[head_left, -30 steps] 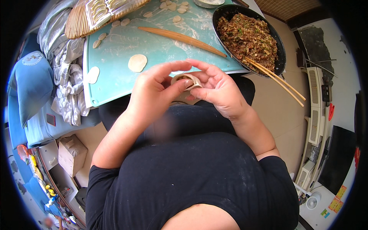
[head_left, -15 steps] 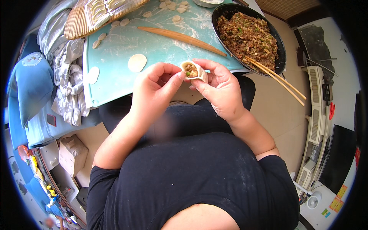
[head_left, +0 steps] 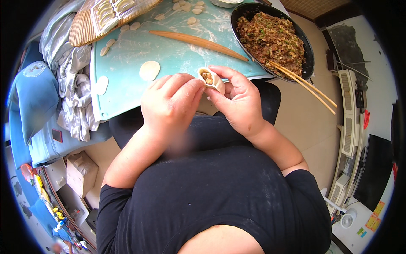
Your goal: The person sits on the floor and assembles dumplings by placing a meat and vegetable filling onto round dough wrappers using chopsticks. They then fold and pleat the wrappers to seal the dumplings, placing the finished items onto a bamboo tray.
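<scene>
Between my two hands, just off the near edge of the turquoise mat, is a partly folded dumpling (head_left: 216, 83) with filling showing in its open left side. My right hand (head_left: 241, 95) holds its right side between thumb and fingers. My left hand (head_left: 171, 99) is closed, thumb and forefinger pinching the wrapper's left edge; its other fingers curl out of sight. Left of the hands, two flat dough wrappers lie on the mat, a round one (head_left: 149, 70) and a smaller one (head_left: 102, 85). To the right, a black pan (head_left: 311, 63) is heaped with minced filling (head_left: 272, 40).
A wooden rolling pin (head_left: 198, 44) lies across the floured mat (head_left: 122, 91). Chopsticks (head_left: 311, 88) rest in the pan, sticking out over its near right rim. Small dough pieces (head_left: 191, 20) are scattered farther back. A woven tray (head_left: 80, 31) bears a clear box of dumplings (head_left: 105, 17).
My left hand has rolled over so its back now faces up, its fingers closing further on the wrapper. The dumpling's opening has narrowed. My right hand keeps its hold.
</scene>
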